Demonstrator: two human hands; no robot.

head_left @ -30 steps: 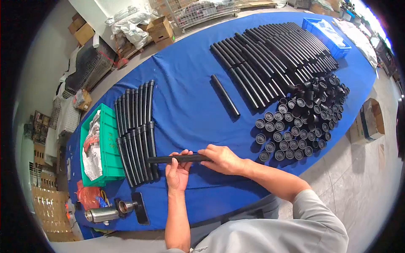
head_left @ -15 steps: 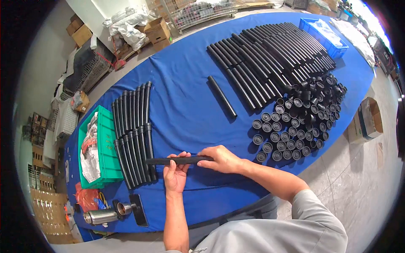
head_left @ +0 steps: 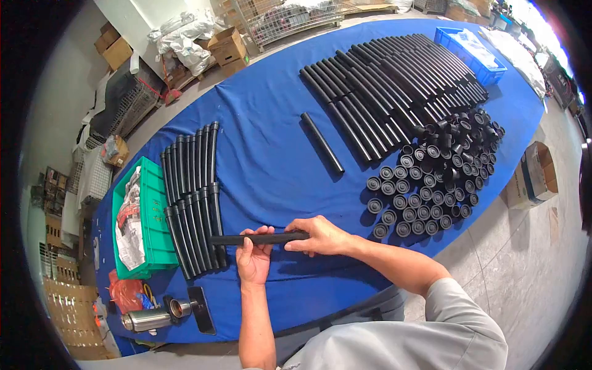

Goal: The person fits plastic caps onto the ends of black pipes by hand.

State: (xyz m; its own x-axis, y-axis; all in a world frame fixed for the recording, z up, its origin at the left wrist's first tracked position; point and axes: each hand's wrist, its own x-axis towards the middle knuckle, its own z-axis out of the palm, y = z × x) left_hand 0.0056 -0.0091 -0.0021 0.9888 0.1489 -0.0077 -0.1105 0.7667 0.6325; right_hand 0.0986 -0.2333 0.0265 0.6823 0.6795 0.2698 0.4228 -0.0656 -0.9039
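Observation:
A black tube (head_left: 280, 238) lies crosswise in both hands above the blue cloth. My left hand (head_left: 254, 256) is closed round its middle, palm up, with the thumb in front. Fingers of my right hand (head_left: 317, 236) wrap the tube's right end and hide it. Close to the tube's left end are two rows of black tubes with collared ends (head_left: 198, 197). A single black tube (head_left: 322, 142) rests farther up the cloth. Round black caps (head_left: 422, 213) are spread to the right of my right hand.
Many black tubes (head_left: 370, 86) lie at the back, near a blue crate (head_left: 487, 75). At the left stands a green crate (head_left: 157, 228) with packaging inside. A steel flask (head_left: 148, 319) and a phone (head_left: 202, 310) are at the front left. Boxes stand beyond the table.
The view has shifted slightly. Both hands keep hold of the tube in nearly the same place, with my right fingers slightly changed around its end.

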